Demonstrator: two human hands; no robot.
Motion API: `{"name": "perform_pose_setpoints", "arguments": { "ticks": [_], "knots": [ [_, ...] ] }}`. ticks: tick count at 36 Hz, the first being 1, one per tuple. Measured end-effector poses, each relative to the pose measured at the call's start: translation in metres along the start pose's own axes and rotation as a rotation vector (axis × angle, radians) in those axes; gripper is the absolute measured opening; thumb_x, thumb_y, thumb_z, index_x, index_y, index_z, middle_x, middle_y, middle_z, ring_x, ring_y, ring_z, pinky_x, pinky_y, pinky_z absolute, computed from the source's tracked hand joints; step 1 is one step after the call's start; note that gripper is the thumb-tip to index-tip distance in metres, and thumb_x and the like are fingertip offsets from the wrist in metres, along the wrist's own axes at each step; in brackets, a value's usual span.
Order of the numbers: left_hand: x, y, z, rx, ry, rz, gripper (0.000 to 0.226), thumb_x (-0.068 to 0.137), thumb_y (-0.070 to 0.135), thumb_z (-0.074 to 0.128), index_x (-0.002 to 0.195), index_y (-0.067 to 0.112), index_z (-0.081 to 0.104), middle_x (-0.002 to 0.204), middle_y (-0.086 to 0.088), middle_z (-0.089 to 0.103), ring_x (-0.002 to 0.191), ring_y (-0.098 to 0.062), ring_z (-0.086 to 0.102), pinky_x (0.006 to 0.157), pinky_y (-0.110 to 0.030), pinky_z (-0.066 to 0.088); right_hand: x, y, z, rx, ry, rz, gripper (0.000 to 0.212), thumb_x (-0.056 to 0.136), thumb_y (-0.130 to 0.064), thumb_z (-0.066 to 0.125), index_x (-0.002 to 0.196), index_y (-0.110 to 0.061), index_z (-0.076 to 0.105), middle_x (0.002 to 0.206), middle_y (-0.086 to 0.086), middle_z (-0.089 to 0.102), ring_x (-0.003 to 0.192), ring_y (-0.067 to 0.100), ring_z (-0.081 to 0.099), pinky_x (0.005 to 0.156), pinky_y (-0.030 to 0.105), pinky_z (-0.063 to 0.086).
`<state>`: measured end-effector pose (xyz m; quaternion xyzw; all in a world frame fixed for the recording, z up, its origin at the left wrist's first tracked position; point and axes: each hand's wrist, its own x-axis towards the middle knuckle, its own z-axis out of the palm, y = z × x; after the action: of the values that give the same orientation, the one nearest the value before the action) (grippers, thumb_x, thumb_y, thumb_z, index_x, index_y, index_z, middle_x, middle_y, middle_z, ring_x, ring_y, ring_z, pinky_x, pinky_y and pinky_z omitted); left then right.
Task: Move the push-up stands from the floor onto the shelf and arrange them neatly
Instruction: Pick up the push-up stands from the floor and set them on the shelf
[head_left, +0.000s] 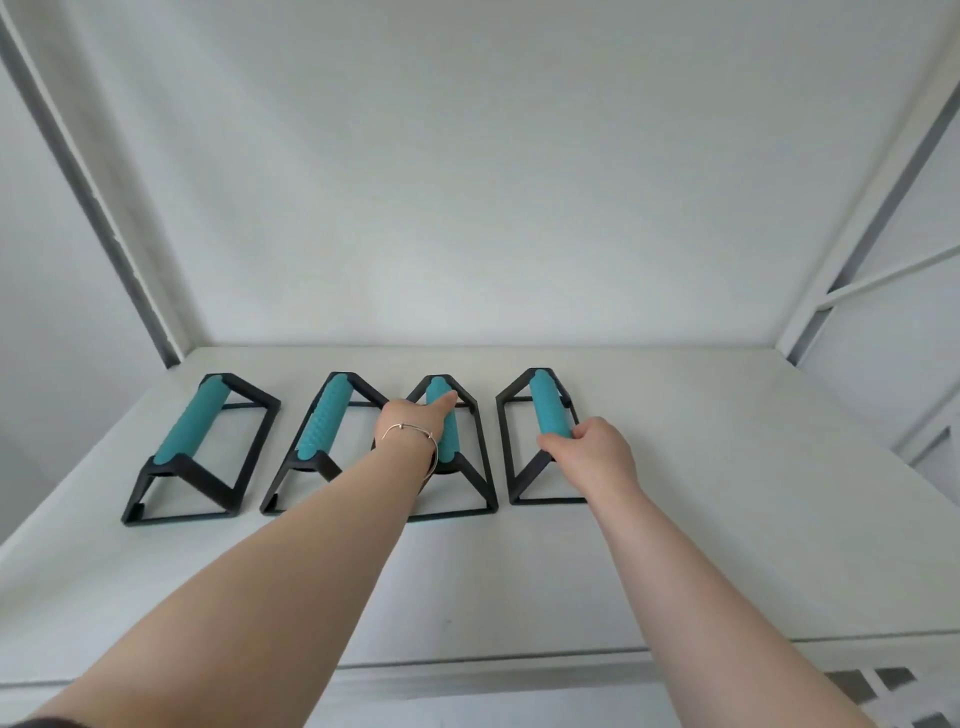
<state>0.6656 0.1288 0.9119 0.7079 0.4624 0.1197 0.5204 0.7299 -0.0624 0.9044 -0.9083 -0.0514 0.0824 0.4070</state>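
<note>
Shelf: a white shelf (727, 493) carries four push-up stands in a row near its back edge, toward the left half of the board.
First stand: the leftmost stand (200, 449) sits closest to the back left corner, black frame, teal grip, untouched.
Second stand: the second stand (322, 431) sits just right of it, apart from both neighbours (its near end is partly hidden by the left forearm).
Third stand: the third stand (448, 452) stands upright on its base, near the middle of the back edge.
Fourth stand: the fourth stand (543, 441) is the rightmost, just beside the third, frames not touching.
Left hand: the left hand (415, 418) lies along the third stand's teal grip, fingers wrapped over it; a thin bracelet (410, 430) circles the wrist.
Right hand: the right hand (589, 447) clasps the near end of the fourth stand's grip, fingers curled around it.
Shelf frame: white uprights (810, 332) rise at the back corners.
</note>
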Motion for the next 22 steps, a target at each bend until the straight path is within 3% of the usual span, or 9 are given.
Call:
{"name": "perform_pose_setpoints", "arguments": {
  "ticks": [3,8,10,12,14,18,22],
  "knots": [
    [0.004,0.001,0.001,0.031,-0.002,0.007,0.055,0.076,0.054,0.068,0.091,0.002,0.065,0.071,-0.006,0.059,0.058,-0.019,0.053,0.049,-0.027,0.037,0.003,0.001,0.004,-0.017,0.019,-0.031,0.032,0.07,-0.04,0.066,0.08,-0.011,0.058,0.067,0.001,0.058,0.063,0.025,0.057,0.049,0.028,0.035],
    [0.006,0.002,0.003,0.078,-0.005,0.037,0.048,0.08,0.051,0.066,0.092,0.004,0.064,0.083,-0.009,0.062,0.071,-0.025,0.058,0.062,-0.031,0.045,0.003,0.007,0.011,-0.102,0.081,-0.109,0.038,0.071,-0.047,0.062,0.085,-0.013,0.055,0.09,0.007,0.058,0.086,0.032,0.059,0.06,0.032,0.044],
    [0.002,0.003,0.004,0.074,0.013,0.075,0.04,0.083,0.045,0.066,0.103,0.011,0.062,0.095,-0.008,0.064,0.075,-0.023,0.057,0.063,-0.029,0.045,-0.002,0.009,0.011,-0.124,0.119,-0.147,0.04,0.078,-0.047,0.065,0.098,-0.013,0.056,0.099,0.004,0.054,0.095,0.029,0.053,0.07,0.036,0.048],
    [-0.005,0.003,0.003,0.101,0.051,0.134,0.047,0.084,0.039,0.064,0.123,0.014,0.055,0.11,-0.006,0.062,0.082,-0.021,0.057,0.06,-0.027,0.044,-0.006,0.012,0.011,-0.159,0.175,-0.211,0.044,0.082,-0.048,0.065,0.109,-0.014,0.056,0.106,0.004,0.053,0.101,0.029,0.048,0.075,0.038,0.048],
    [-0.012,0.0,0.004,0.18,0.1,0.243,0.049,0.085,0.034,0.061,0.128,0.015,0.05,0.12,-0.007,0.058,0.091,-0.023,0.059,0.066,-0.029,0.048,-0.01,0.015,0.012,-0.18,0.224,-0.278,0.047,0.084,-0.048,0.064,0.115,-0.014,0.056,0.109,0.006,0.054,0.101,0.03,0.047,0.077,0.04,0.049],
    [-0.034,-0.011,0.008,0.365,0.206,0.523,0.043,0.089,0.028,0.056,0.13,0.015,0.05,0.125,-0.008,0.051,0.113,-0.028,0.049,0.094,-0.039,0.046,-0.017,0.027,0.013,-0.223,0.333,-0.446,0.042,0.082,-0.041,0.069,0.11,-0.011,0.062,0.101,0.009,0.059,0.091,0.034,0.051,0.074,0.041,0.049],
    [-0.053,-0.033,0.013,0.509,0.286,0.862,0.036,0.089,0.024,0.057,0.123,0.009,0.057,0.12,-0.011,0.059,0.109,-0.034,0.053,0.095,-0.042,0.045,-0.027,0.043,0.009,-0.364,0.467,-0.616,0.041,0.08,-0.041,0.071,0.108,-0.013,0.063,0.097,0.005,0.061,0.088,0.031,0.053,0.07,0.039,0.05]
  ]
}}
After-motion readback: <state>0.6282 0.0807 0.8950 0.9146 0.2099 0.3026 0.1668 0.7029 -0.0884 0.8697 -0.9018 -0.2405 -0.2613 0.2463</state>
